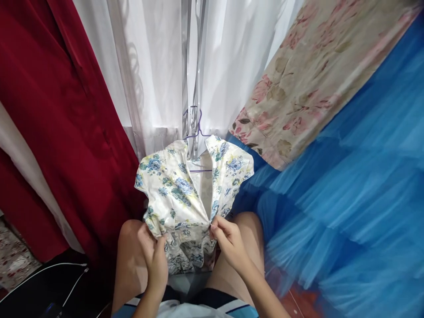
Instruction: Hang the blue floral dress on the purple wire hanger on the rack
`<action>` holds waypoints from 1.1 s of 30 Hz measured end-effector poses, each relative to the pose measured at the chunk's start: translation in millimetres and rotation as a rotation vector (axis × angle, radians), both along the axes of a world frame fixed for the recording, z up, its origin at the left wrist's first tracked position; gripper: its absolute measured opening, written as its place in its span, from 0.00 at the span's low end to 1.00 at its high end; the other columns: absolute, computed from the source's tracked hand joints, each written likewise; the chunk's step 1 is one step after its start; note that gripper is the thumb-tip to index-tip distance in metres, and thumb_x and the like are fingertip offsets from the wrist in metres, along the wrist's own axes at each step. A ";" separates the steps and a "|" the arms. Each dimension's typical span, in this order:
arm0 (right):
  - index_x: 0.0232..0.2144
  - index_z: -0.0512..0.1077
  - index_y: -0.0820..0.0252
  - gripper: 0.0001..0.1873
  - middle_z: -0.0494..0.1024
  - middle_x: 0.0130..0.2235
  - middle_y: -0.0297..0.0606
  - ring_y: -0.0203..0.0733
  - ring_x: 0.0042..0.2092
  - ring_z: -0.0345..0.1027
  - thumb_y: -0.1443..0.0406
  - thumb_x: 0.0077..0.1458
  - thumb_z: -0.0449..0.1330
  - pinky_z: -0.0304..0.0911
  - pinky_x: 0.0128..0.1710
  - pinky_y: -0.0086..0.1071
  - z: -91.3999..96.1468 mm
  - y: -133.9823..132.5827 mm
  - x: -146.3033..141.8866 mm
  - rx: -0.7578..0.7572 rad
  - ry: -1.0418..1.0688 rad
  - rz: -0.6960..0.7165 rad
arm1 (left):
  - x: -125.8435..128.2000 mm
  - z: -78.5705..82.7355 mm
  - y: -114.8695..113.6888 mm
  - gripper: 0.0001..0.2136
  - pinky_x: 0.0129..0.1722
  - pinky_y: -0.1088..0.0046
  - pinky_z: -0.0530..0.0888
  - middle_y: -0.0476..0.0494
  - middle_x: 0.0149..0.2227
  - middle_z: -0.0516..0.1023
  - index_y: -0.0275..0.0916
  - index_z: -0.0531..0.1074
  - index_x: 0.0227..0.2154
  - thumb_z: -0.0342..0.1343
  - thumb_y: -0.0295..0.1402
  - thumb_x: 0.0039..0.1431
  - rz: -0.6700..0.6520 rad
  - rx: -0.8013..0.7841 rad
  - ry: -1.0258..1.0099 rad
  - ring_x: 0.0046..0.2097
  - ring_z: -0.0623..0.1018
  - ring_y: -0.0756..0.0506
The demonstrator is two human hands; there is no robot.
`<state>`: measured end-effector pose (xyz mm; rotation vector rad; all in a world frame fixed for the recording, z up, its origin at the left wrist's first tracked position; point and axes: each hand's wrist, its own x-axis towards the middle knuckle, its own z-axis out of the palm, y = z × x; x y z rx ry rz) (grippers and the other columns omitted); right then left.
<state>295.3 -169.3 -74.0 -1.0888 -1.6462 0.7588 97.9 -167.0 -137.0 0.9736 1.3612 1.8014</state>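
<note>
A white dress with blue flowers (180, 185) hangs on a purple hanger (199, 128) in front of me, its V-shaped front opening spread apart. My left hand (155, 251) is closed on the dress's side at the waist, thumb and fingers pinching the cloth. With thumb and forefinger, my right hand (228, 236) pinches the dress at the bottom point of the opening. Whatever small part lies between those fingertips is hidden. The lower part of the dress drops between my knees.
White curtains (225, 57) hang behind the dress. Red cloth (66, 132) fills the left side. On the right are a beige floral cloth (298, 84) and a blue tulle skirt (357, 198). A white cable (49, 267) lies over something dark at lower left.
</note>
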 end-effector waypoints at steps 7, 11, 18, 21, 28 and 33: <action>0.23 0.60 0.58 0.14 0.64 0.22 0.30 0.36 0.26 0.57 0.65 0.62 0.50 0.50 0.27 0.29 -0.6 -8.5 -17.2 -0.041 -0.053 0.091 | 21.5 3.8 -19.9 0.18 0.60 0.59 0.65 0.39 0.56 0.68 0.47 0.64 0.53 0.55 0.39 0.60 -0.094 0.128 0.207 0.58 0.69 0.37; 0.24 0.60 0.58 0.11 0.66 0.23 0.30 0.35 0.27 0.59 0.69 0.59 0.51 0.52 0.28 0.28 -2.5 -13.5 -23.5 -0.089 -0.014 0.150 | 41.5 -14.6 -30.8 0.16 0.55 0.62 0.68 0.38 0.52 0.72 0.42 0.66 0.52 0.55 0.39 0.62 -0.363 0.076 0.246 0.55 0.72 0.39; 0.25 0.60 0.58 0.12 0.64 0.23 0.29 0.35 0.27 0.58 0.68 0.61 0.51 0.53 0.29 0.28 -11.2 -21.7 -39.3 -0.093 0.041 0.229 | 23.3 -7.4 -25.0 0.07 0.44 0.70 0.71 0.43 0.39 0.76 0.40 0.68 0.41 0.50 0.36 0.67 -0.461 0.106 0.407 0.42 0.76 0.45; 0.26 0.62 0.58 0.12 0.65 0.24 0.29 0.35 0.28 0.58 0.65 0.63 0.52 0.52 0.29 0.28 -8.0 -21.0 -33.2 -0.052 -0.014 0.192 | 20.3 4.8 -26.5 0.04 0.41 0.73 0.70 0.47 0.34 0.73 0.40 0.66 0.37 0.49 0.33 0.66 -0.460 0.158 0.496 0.38 0.73 0.47; 0.26 0.63 0.58 0.17 0.64 0.25 0.30 0.36 0.28 0.58 0.58 0.67 0.50 0.51 0.30 0.30 6.0 -14.3 -6.9 0.019 -0.164 0.138 | 24.1 23.9 -35.7 0.06 0.36 0.75 0.66 0.49 0.30 0.66 0.40 0.60 0.31 0.47 0.23 0.61 -0.473 0.265 0.732 0.33 0.69 0.49; 0.26 0.59 0.57 0.18 0.62 0.25 0.29 0.35 0.28 0.56 0.57 0.68 0.48 0.51 0.30 0.30 0.2 -15.7 -16.4 -0.010 -0.115 0.124 | 18.3 35.6 -27.2 0.08 0.33 0.75 0.63 0.51 0.28 0.63 0.40 0.57 0.29 0.46 0.21 0.57 -0.510 0.270 0.865 0.31 0.67 0.49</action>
